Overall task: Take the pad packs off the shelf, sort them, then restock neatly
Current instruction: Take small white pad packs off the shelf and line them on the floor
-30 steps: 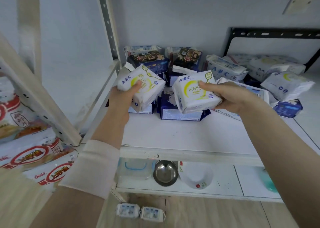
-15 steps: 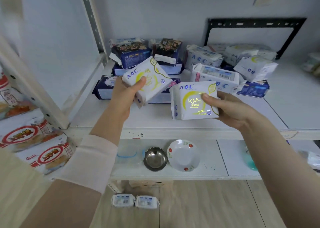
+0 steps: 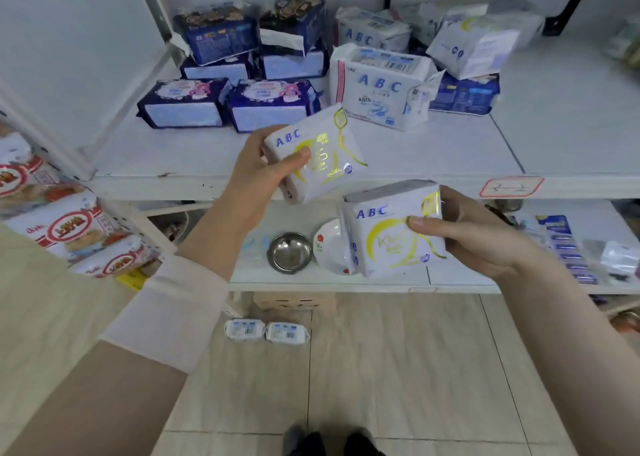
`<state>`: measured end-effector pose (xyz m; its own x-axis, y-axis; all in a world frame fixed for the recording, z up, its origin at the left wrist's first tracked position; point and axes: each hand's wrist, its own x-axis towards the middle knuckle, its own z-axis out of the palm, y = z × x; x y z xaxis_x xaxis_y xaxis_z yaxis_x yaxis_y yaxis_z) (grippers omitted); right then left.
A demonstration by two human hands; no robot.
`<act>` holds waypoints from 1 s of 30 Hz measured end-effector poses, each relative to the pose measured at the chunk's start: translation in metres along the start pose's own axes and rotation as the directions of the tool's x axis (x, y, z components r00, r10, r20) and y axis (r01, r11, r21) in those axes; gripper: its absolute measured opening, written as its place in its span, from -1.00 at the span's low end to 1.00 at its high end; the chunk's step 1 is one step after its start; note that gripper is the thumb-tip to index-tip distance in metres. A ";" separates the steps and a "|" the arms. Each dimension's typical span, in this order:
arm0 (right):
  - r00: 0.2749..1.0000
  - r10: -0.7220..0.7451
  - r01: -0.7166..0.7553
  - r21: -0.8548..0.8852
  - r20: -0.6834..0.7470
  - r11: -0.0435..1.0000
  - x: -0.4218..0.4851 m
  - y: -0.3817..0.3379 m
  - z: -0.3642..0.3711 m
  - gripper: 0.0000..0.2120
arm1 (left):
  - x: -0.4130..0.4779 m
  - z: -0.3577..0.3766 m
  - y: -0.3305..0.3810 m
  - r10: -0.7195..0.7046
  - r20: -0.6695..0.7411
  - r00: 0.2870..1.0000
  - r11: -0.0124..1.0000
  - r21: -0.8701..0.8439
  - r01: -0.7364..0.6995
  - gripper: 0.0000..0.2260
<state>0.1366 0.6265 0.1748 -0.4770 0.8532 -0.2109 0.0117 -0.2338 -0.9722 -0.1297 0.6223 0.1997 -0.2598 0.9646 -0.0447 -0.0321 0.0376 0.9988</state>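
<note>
Both hands have pulled back off the white shelf (image 3: 450, 151). Left hand (image 3: 256, 175) grips one white-yellow ABC pad pack (image 3: 322, 158), right hand (image 3: 474, 237) another (image 3: 391, 234), lower. Removal underway; most packs remain shelved.

A small shop: white shelves (image 3: 450, 151) of pad packs (image 3: 377, 85), snack bags (image 3: 65, 227) alongside, a handwritten shelf-edge label (image 3: 510, 186).

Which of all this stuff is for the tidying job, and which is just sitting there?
For the job: yellow ABC pack in the left hand; second yellow pack in the right hand; dark blue packs and white ABC pack on the shelf; two small packs on the floor.

Just lying about: steel bowl, flowered plate, snack bags.
</note>
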 end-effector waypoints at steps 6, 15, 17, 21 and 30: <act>0.999 0.041 -0.043 0.048 0.026 0.998 -0.040 0.042 0.010 -0.04 | -0.024 0.008 -0.020 -0.011 0.146 0.989 0.997 0.083 -0.001 -0.57; 0.969 0.233 -0.229 0.058 -0.080 0.972 -0.095 0.154 0.028 -0.20 | -0.059 0.003 -0.121 -0.185 0.357 0.915 0.974 0.194 0.121 -0.41; 0.956 0.281 -0.276 0.069 -0.081 0.959 -0.102 0.178 0.022 -0.17 | -0.065 0.005 -0.150 -0.249 0.374 0.894 0.958 0.229 0.171 -0.35; 0.920 0.387 -0.383 0.064 -0.058 0.921 -0.100 0.228 0.002 -0.21 | -0.071 0.011 -0.224 -0.370 0.334 0.867 0.918 0.276 0.286 -0.33; 0.847 0.529 -0.525 0.070 -0.056 0.848 -0.053 0.384 -0.018 -0.24 | -0.046 0.022 -0.422 -0.425 0.277 0.862 0.848 0.455 0.272 -0.29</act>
<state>0.1826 0.5000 -0.1887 -0.3481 0.6251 -0.6986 0.1986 -0.6791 -0.7067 -0.0831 0.5674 -0.2188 0.0568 0.8876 -0.4572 0.3411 0.4131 0.8444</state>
